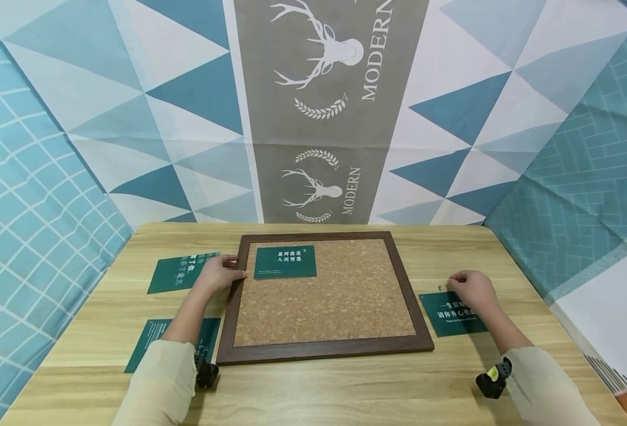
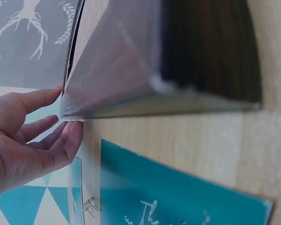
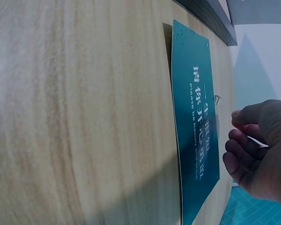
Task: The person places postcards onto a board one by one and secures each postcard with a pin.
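A cork board [image 1: 313, 349] in a dark brown wooden frame lies flat on the table. My left hand [image 1: 219, 275] grips its left side near the far corner, thumb over the frame and fingers against the outer edge. A green card [image 1: 285, 273] with white writing rests on the cork at the upper left. To the right of the board, my right hand [image 1: 473, 290] is over another green card [image 1: 446, 325], thumb and forefinger brought together and other fingers curled. I cannot tell whether they pinch something small. Close by lies a tiny metallic piece [image 3: 217, 99], beyond the card's edge.
Two more green cards lie left of the board, an upper card [image 1: 167, 278] and a lower card [image 1: 143, 349], both partly behind the left arm. The wooden table [image 1: 313, 396] meets a patterned cloth backdrop [image 1: 202, 136] at its far edge.
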Demonstrator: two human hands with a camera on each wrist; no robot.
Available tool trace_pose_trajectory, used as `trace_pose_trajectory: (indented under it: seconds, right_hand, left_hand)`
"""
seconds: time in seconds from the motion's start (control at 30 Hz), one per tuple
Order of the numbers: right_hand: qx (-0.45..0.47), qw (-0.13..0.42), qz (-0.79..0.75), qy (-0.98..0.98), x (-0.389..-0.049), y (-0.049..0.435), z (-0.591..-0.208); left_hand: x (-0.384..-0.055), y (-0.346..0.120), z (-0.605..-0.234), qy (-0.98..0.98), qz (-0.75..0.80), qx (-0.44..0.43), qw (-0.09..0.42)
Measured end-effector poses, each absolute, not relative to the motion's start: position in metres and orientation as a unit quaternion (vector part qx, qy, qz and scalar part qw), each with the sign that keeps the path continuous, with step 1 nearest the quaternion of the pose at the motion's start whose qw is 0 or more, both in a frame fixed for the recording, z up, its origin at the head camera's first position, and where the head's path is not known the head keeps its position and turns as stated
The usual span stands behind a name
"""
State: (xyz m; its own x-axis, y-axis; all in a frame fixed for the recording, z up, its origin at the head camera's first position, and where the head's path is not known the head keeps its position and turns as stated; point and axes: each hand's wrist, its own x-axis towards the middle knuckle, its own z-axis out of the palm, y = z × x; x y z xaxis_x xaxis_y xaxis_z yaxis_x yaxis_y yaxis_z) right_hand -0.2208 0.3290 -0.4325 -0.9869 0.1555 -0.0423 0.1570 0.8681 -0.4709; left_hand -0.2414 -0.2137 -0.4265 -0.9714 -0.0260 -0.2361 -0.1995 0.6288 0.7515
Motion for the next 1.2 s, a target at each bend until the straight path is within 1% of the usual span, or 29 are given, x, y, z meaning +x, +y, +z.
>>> trace_pose_trajectory:
  seconds: [0.7, 1.2]
  right_hand:
    - [0.031, -0.026, -0.256, 0.966, -0.224, 0.312, -0.42]
    - [-0.013, -0.045, -0.265, 0.963, -0.229, 0.29, -0.41]
  left_hand:
    - [-0.237, -0.216, -0.421, 0.908, 0.412, -0.039, 0.068]
    - [-0.238, -0.212, -0.42, 0.903, 0.426, -0.018, 0.054]
